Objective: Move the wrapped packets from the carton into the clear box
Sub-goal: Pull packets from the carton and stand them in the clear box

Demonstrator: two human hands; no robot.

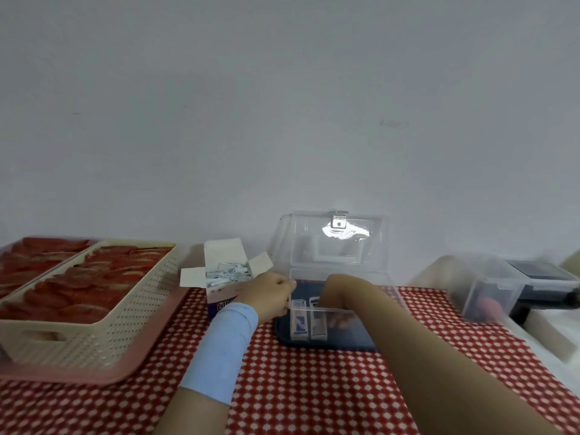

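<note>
Your left hand (270,296), with a light blue sleeve (219,350) on the wrist, curls its fingers round the left rim of the clear box (387,288). The box stands open at the far edge of the surface (314,390), near the middle. Your right hand (340,321) is down inside the box. Through the wall it looks blurred, so I cannot tell if it holds anything. Two wrapped packets (298,323) stand upright in the near left corner of the box. More of them lie in the open carton (219,296), just left of the box.

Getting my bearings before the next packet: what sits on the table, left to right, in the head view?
Left to right: cream basket on pink tray → open carton → clear box → smaller clear container → dark device.
</note>
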